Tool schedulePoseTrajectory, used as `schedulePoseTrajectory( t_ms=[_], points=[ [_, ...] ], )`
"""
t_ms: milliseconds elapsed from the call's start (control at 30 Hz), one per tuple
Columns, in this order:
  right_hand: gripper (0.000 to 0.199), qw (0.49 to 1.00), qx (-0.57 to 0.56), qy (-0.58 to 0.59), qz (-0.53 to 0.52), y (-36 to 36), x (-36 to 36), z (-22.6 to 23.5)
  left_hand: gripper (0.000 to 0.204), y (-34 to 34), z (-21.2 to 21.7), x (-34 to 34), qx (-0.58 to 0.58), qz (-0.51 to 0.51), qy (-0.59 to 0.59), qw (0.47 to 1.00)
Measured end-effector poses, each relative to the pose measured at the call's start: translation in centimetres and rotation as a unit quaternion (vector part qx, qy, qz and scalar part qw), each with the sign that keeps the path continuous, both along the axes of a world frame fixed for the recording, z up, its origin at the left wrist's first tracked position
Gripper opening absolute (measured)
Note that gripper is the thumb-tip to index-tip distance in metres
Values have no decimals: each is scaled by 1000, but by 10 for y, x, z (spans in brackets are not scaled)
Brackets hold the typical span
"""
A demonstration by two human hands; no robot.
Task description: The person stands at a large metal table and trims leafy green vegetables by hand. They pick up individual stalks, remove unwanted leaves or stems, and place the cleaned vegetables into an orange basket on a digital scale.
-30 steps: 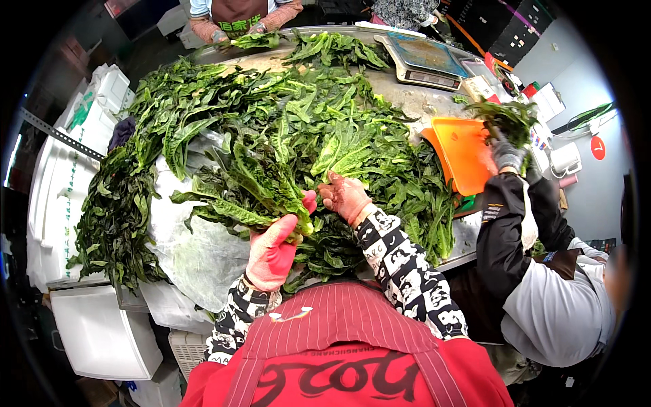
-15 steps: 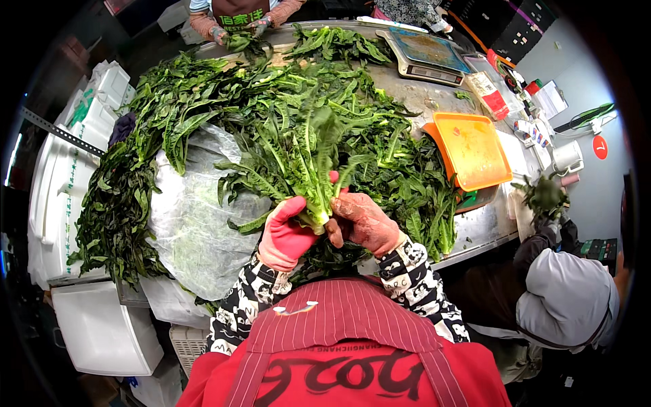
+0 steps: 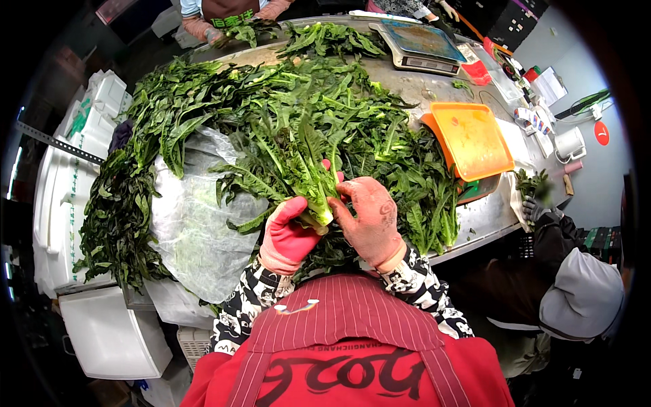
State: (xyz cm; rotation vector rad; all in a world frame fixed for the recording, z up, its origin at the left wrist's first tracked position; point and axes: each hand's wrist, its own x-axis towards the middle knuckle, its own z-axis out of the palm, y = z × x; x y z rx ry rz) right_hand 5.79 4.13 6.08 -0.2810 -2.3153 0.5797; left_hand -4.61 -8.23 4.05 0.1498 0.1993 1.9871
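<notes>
A bunch of long-leaved lettuce (image 3: 308, 173) stands tilted in front of me, its pale cut base pointing down toward my apron. Wrapped round its lower stalks is my left hand (image 3: 290, 234), in a pink glove. My right hand (image 3: 369, 220), in a worn, stained orange-pink glove, is at the bunch's right side, thumb and fingers closed on the outer stalks near the base. Under and beyond both hands spreads a large heap of the same leafy greens (image 3: 400, 163). Clear plastic sheeting (image 3: 200, 224) lies left of my left hand.
An orange basket (image 3: 471, 142) stands on the metal table to the right. Beyond it is a weighing scale (image 3: 420, 47). White foam boxes (image 3: 61, 203) line the left side, with a white bin (image 3: 112, 332) below. One co-worker (image 3: 234, 13) works across the table, another (image 3: 569, 292) at right.
My right hand has moved from under the base up along the bunch's right side, its back now turned upward. My left hand keeps its hold. The co-worker at right has shifted slightly.
</notes>
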Motion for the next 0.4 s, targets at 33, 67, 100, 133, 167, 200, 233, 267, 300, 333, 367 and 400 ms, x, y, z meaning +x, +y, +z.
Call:
schedulePoseTrajectory(
  t_ms=[33,67,100,133,167,200,233,267,300,333,367,400],
  points=[
    [23,1000,17,-9,-5,0,0,-5,66,-1,-1,1,-21,9,10,1000],
    [18,1000,5,-4,-8,1,-2,-12,63,-2,-5,1,-42,18,20,999],
    [17,1000,-5,-7,-16,0,-2,-17,60,-4,-11,2,-63,28,30,997],
    [16,1000,-15,-10,-25,0,-2,-22,54,-6,-22,0,-52,25,42,997],
    [15,999,-24,-14,-34,-1,-1,-25,49,-4,-19,-1,-40,22,54,997],
    [15,999,17,-15,-47,0,0,-25,47,-1,-16,-1,-19,10,-4,1000],
    [17,989,-147,13,-29,2,-1,-31,44,1,-11,1,2,-2,-61,998],
    [19,951,-307,41,-9,4,-3,-35,42,4,-3,5,-15,26,-125,992],
    [21,887,-457,69,11,7,-4,-38,41,4,-6,5,16,37,-131,991],
    [29,810,-578,83,56,14,0,-36,42,5,-6,4,22,39,-127,991],
    [28,709,-693,99,87,21,1,-33,42,6,-6,1,29,43,-122,991],
    [31,800,-593,28,85,28,1,-41,45,3,-4,-1,28,28,-124,992]
  ],
)
